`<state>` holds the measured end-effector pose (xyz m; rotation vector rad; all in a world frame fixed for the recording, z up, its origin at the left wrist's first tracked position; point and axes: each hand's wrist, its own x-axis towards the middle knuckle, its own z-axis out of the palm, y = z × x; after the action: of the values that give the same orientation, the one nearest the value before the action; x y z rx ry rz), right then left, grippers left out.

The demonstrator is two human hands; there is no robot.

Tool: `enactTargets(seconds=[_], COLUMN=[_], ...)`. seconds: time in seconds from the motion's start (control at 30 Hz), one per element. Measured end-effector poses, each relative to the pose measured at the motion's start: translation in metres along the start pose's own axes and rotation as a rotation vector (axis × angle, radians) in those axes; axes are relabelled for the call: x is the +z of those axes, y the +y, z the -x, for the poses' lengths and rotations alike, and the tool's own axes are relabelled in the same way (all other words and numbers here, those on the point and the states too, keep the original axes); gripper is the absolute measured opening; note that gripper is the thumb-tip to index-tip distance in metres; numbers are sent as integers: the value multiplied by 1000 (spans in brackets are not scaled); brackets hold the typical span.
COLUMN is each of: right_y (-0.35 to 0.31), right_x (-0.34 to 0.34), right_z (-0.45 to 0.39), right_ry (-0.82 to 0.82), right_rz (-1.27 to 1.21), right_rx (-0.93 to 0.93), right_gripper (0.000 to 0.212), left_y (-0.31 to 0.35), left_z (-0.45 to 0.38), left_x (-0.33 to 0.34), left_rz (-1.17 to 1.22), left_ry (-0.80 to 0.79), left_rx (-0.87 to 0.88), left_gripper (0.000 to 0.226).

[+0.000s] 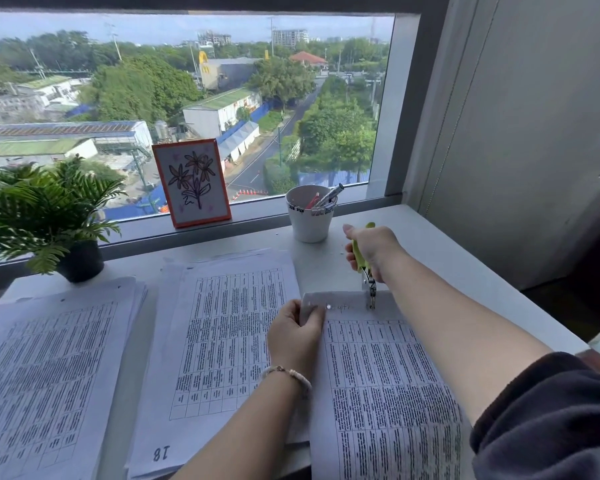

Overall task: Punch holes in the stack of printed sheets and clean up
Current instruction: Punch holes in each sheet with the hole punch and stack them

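Nearest, a dark sleeve (548, 410) is cut off at the right edge. Three piles of printed sheets cover the white desk (447, 258); the right stack (388, 393) is pinched at its far-left corner by the left hand (297, 336). Right hand (369, 249) squeezes a green-handled hole punch (366, 268) on the stack's far edge, its head partly hidden.

The left hand (293, 336) lies knuckles up with its forearm bare and a beaded bracelet (288, 374) at the wrist, thumb and fingers pinching the far left corner of a printed sheet (378, 375). The right hand (371, 249) reaches further forward, fingers curled round the green handles of a hole punch (366, 271). The right forearm is bare, its dark sleeve (548, 410) pushed up toward the elbow.
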<state>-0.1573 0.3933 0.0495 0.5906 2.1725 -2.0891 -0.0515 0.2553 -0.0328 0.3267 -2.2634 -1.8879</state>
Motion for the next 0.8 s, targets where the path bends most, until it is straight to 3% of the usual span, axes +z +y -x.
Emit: enactTargets(seconds=[0.1,0.2,0.3,0.43,0.67,0.8], right_y=[-1,-4,-7,-6,2,1], right_x=[2,4,8,12,16,14], right_z=[2,6,12,14,11,14], right_ry=[29,40,35,31,87,40], right_rz=[-24,-45,-56,-46,-50,-63], right_rx=[-47,-104,-132,-148,-148,-120], right_gripper=[26,24,23,30,33,24], left_y=[19,43,67,70,57,53], left_z=[-3,-18,-33,-43,-40,-39], left_x=[2,3,6,9,9,8], left_rz=[-223,-725,-1044,-991,-913,-857], left_ry=[17,-239,-482,-571,-515,-481], left_rx=[195,464,388,369,380,354], left_gripper=[24,34,33,29,21,34])
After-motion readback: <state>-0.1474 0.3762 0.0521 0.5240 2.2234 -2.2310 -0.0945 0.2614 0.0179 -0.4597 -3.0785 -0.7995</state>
